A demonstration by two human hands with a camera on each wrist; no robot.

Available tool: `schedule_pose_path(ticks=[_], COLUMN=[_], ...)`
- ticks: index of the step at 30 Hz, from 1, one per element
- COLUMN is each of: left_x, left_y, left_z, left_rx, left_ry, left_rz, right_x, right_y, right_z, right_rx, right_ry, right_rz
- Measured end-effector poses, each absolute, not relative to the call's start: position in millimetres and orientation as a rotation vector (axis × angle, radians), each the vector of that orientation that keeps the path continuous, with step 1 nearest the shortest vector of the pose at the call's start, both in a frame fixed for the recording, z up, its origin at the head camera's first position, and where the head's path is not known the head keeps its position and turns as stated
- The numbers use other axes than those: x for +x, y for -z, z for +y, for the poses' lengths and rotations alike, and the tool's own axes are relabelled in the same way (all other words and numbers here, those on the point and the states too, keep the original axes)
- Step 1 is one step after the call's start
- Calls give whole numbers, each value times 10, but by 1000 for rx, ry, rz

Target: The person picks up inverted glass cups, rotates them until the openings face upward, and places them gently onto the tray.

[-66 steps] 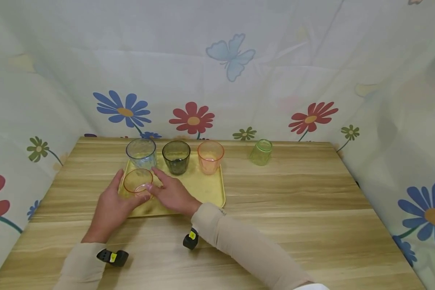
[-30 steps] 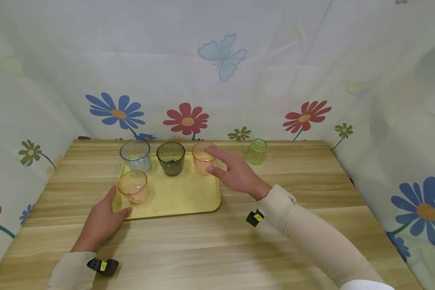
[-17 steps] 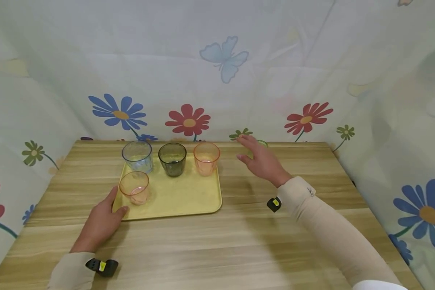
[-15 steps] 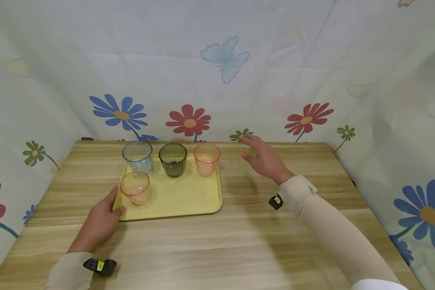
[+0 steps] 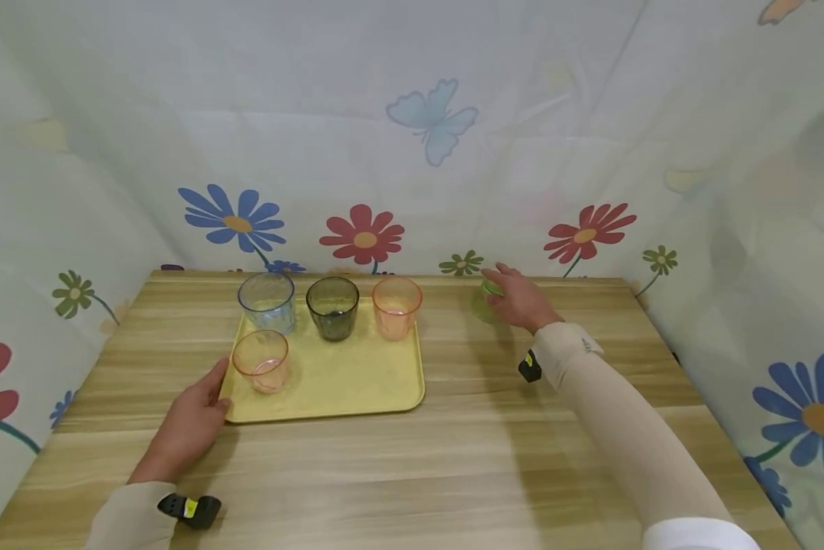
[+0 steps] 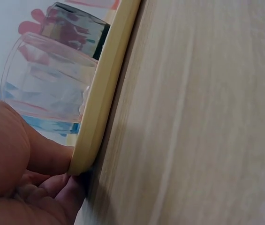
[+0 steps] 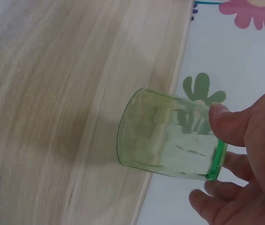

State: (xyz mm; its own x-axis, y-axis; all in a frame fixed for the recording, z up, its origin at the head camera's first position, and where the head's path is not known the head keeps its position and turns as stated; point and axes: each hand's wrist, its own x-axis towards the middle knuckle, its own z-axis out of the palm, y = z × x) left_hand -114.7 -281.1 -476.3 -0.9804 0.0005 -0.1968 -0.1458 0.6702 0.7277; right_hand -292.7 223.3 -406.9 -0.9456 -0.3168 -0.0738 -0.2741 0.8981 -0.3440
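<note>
My left hand (image 5: 190, 420) holds the left front corner of the yellow tray (image 5: 357, 386); the left wrist view has the thumb (image 6: 52, 157) at the rim and fingers curled below it. Upright on the tray stand a blue-rimmed cup (image 5: 269, 309), a dark grey cup (image 5: 334, 313), an orange-pink cup (image 5: 396, 312) and, in front, a second orange-pink cup (image 5: 263, 370) near the left hand. To the right, my right hand (image 5: 521, 300) grips the base end of an upside-down green cup (image 7: 170, 136), thumb on one side and fingers on the other.
The wooden table (image 5: 384, 489) runs back to a flowered cloth wall (image 5: 302, 153) just behind the cups. Wrist cameras (image 5: 192, 510) are strapped to both wrists.
Both hands were at the front orange-pink cup; it now stands released on the tray. The left hand went to the tray's corner, the right hand rightward past the tray onto the green cup.
</note>
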Motion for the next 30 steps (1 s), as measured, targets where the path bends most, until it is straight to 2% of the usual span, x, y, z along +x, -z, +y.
schedule_pose_path(ticks=[13,30], left_x=[-1142,-1147], left_y=[4707,4685], left_z=[-2771,-2744], left_rx=[-119,-135], left_ry=[-1109,-1065], left_rz=[2750,2773], right_x=[-2940,-2754], right_y=[4065,3719], right_z=[2202,2161], right_rx=[-565,-699], right_ry=[455,392], right_rz=[2993,2979])
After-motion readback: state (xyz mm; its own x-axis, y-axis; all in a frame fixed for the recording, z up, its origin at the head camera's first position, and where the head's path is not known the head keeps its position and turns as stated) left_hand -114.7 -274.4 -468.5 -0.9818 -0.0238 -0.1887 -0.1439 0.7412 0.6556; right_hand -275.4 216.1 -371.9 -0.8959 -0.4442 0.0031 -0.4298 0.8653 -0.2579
